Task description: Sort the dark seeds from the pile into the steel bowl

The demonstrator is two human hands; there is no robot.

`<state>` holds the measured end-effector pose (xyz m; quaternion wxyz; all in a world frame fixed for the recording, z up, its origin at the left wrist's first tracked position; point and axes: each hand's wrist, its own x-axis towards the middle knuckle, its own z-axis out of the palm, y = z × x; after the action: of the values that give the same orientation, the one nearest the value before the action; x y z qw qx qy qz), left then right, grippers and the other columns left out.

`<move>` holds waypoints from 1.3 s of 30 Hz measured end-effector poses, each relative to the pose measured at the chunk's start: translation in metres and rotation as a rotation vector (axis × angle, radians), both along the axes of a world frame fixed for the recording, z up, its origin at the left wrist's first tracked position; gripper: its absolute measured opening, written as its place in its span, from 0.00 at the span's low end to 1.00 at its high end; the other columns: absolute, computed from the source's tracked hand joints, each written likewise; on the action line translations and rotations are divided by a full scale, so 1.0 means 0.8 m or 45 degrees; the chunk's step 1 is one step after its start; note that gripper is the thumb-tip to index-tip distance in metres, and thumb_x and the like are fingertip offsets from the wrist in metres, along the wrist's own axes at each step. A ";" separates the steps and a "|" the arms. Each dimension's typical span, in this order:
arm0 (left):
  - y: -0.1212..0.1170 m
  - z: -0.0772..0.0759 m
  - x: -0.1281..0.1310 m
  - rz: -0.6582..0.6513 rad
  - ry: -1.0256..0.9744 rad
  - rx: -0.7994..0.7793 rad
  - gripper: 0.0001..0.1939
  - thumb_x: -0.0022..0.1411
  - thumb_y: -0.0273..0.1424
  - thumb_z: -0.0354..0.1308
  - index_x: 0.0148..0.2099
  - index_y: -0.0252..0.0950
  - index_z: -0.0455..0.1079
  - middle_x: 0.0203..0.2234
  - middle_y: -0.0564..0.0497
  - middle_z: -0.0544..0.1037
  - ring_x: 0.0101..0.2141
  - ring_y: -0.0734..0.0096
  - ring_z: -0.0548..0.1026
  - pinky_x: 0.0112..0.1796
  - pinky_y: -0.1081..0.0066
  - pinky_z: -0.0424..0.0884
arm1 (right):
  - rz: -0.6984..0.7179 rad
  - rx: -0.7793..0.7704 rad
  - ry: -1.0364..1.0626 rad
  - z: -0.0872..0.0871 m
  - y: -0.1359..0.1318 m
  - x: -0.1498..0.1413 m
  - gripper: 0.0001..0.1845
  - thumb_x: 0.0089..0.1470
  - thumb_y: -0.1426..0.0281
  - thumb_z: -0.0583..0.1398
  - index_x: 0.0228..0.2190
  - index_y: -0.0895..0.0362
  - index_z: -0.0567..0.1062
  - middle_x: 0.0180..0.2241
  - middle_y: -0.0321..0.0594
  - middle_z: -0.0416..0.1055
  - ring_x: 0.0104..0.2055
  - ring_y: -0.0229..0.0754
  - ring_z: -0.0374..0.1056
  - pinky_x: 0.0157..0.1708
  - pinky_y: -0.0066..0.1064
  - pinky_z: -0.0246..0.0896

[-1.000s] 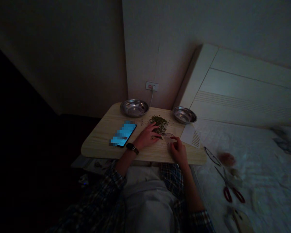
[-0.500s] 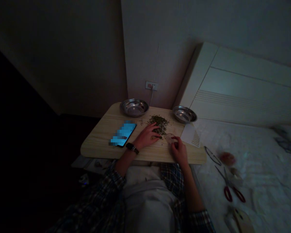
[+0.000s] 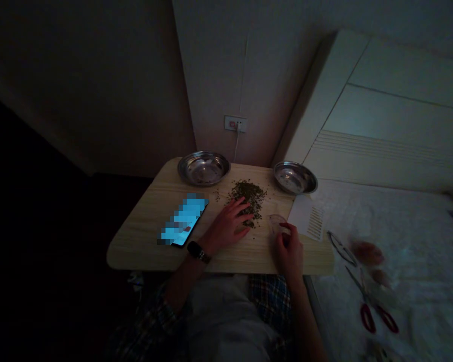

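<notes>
A loose pile of small green and brown grains (image 3: 251,193), perhaps dried beans or seeds, lies on the wooden tabletop (image 3: 143,226). My left hand (image 3: 230,223), with a dark watch on the wrist, rests at the pile's near left edge. Its fingers are spread and the tips touch the grains. To the right, my right hand (image 3: 290,251) has curled fingers at the rim of a small clear plastic container (image 3: 277,219). The container's lower part is hard to make out in the dim light and partly behind the hand.
Two metal bowls, a left one (image 3: 204,168) and a right one (image 3: 295,177), stand along the back edge. A lit phone (image 3: 184,221) lies at left. A white slotted sheet (image 3: 307,217) is at right. On the bed are glasses (image 3: 342,249) and red-handled scissors (image 3: 368,301).
The view has shifted and come nearer to the table. My left hand's fingers are spread wider at the grains. My right hand and the clear container sit slightly farther from the pile.
</notes>
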<state>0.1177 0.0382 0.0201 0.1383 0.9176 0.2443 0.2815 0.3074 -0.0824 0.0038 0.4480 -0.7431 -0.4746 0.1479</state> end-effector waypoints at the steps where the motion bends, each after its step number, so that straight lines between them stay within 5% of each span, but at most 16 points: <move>1: -0.001 0.001 0.000 -0.001 0.007 -0.009 0.21 0.61 0.31 0.58 0.57 0.41 0.66 0.61 0.48 0.61 0.64 0.58 0.49 0.63 0.50 0.48 | -0.013 -0.009 0.011 0.001 0.000 0.000 0.15 0.55 0.68 0.52 0.46 0.57 0.66 0.18 0.26 0.61 0.19 0.37 0.58 0.23 0.26 0.49; 10: 0.003 0.005 -0.001 0.074 0.039 -0.107 0.21 0.63 0.32 0.55 0.59 0.41 0.63 0.62 0.47 0.58 0.65 0.56 0.48 0.63 0.47 0.48 | 0.030 -0.161 0.079 0.015 0.012 -0.005 0.15 0.56 0.69 0.52 0.46 0.56 0.64 0.17 0.25 0.59 0.18 0.36 0.58 0.21 0.25 0.48; 28: 0.012 -0.001 -0.004 0.188 0.054 -0.176 0.23 0.64 0.29 0.52 0.61 0.42 0.58 0.63 0.47 0.57 0.64 0.54 0.50 0.61 0.44 0.52 | -0.025 -0.153 0.038 0.031 0.073 0.019 0.15 0.56 0.67 0.53 0.46 0.55 0.67 0.18 0.27 0.61 0.18 0.35 0.59 0.20 0.24 0.50; 39: 0.020 -0.009 -0.008 0.306 -0.013 -0.202 0.22 0.63 0.27 0.52 0.59 0.43 0.60 0.60 0.48 0.62 0.61 0.56 0.57 0.62 0.43 0.49 | -0.012 -0.211 0.032 0.022 0.063 0.007 0.16 0.57 0.67 0.52 0.47 0.55 0.67 0.19 0.30 0.65 0.18 0.36 0.63 0.19 0.23 0.56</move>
<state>0.1115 0.0541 0.0130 0.1769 0.8665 0.3732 0.2805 0.3133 -0.0319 0.0210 0.3916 -0.7779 -0.4515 0.1940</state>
